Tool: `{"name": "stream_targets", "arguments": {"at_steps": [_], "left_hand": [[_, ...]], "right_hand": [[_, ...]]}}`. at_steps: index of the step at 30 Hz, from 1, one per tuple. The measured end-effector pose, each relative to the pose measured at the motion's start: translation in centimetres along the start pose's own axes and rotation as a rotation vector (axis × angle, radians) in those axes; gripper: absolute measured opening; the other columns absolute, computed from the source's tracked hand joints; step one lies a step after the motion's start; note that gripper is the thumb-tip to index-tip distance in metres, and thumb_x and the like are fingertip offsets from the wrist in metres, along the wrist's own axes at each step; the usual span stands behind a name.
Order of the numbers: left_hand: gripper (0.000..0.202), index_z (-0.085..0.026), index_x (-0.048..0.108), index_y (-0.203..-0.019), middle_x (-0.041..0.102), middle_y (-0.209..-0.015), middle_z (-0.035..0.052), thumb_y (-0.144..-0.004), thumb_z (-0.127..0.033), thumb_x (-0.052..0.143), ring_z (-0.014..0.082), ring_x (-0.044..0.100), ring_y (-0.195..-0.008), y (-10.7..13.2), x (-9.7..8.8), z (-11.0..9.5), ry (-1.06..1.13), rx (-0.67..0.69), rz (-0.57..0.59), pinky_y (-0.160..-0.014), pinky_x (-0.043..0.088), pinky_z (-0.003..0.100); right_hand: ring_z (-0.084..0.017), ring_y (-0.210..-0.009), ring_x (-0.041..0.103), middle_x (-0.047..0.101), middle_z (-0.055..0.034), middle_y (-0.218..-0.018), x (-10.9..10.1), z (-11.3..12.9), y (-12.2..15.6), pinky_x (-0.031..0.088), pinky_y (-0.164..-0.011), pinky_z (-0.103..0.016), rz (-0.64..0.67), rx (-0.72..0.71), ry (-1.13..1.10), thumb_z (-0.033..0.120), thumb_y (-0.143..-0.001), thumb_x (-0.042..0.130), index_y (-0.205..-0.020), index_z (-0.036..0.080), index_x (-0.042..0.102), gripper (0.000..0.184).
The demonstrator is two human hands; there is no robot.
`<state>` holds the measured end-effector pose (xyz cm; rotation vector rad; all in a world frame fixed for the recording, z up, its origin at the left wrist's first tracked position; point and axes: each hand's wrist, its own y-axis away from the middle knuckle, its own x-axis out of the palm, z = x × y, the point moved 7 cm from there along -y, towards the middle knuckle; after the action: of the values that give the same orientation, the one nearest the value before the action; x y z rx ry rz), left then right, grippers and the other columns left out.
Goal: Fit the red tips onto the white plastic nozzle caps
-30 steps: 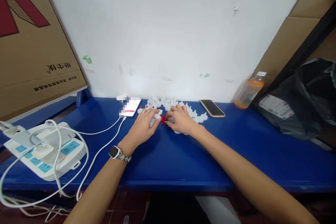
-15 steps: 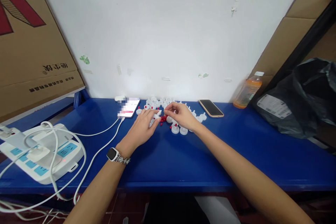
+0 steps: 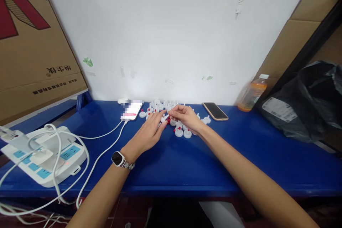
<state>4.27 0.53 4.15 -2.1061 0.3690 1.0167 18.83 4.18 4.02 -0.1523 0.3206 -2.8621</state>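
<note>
My left hand is closed on a white nozzle cap, its narrow spout pointing right toward my other hand. With thumb and forefinger pinched at the tip of that spout, my right hand hides whatever lies between them. Beneath the fingers is a small heap of red tip caps, partly covered. White nozzle caps with red tips stand just in front of my right hand. More of them, such as the red-tipped one, are to the left. Several plain white nozzle caps sit behind my hands near the wall.
On the blue table, a lit phone lies left and a dark phone right. A power strip with looping white cables fills the left side. An orange drink bottle and black plastic bag stand right. Cardboard leans at left.
My two hands have come together. The nozzle cap's spout in my left hand now meets my right fingertips, which were apart from it before. The view has shifted slightly.
</note>
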Motion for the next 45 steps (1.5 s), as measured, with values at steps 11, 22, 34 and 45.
{"name": "stream_targets", "arguments": {"at_steps": [11,22,34,45], "left_hand": [[0.053,-0.018,0.023,-0.152,0.051,-0.131,0.0165,-0.104,-0.04,0.029,0.0255,0.05,-0.123,0.0,0.4,-0.3,0.132,-0.006,-0.064,-0.109,0.041,0.047],[0.041,-0.021,0.045,-0.136,0.056,-0.126,0.0107,-0.101,-0.04,0.041,0.0264,0.05,-0.118,-0.2,-2.4,3.0,-0.053,-0.151,-0.238,-0.106,0.04,0.048],[0.023,-0.022,0.056,-0.114,0.057,-0.116,0.008,-0.1,-0.03,0.041,0.0258,0.051,-0.112,-0.2,-2.4,3.0,-0.059,-0.205,-0.225,-0.101,0.042,0.047],[0.018,-0.021,0.057,-0.106,0.059,-0.11,0.0082,-0.097,-0.024,0.041,0.0273,0.052,-0.107,0.1,-2.6,4.5,-0.099,-0.252,-0.265,-0.097,0.044,0.049]], "right_hand": [[-0.011,-0.055,0.053,0.063,0.0014,-0.061,1.6,0.7,0.6,0.043,-0.057,-0.027,-0.094,-0.117,-0.01,0.049,-0.067,0.083,-0.069,0.019,0.058,0.039],[-0.015,-0.067,0.061,0.07,-0.0036,-0.073,-2.7,1.4,-6.2,0.046,-0.065,-0.027,-0.219,-0.231,0.815,0.025,-0.082,0.063,-0.076,0.017,0.064,0.01],[-0.016,-0.074,0.063,0.072,-0.0067,-0.084,-0.2,-2.4,-10.9,0.043,-0.067,-0.024,0.074,-0.077,1.241,0.024,-0.08,0.063,-0.086,0.016,0.07,0.012],[-0.022,-0.09,0.064,0.074,-0.0082,-0.091,0.3,-2.2,-12.6,0.042,-0.081,-0.032,-0.035,0.007,1.37,0.022,-0.083,0.061,-0.086,0.017,0.071,0.012]]}}
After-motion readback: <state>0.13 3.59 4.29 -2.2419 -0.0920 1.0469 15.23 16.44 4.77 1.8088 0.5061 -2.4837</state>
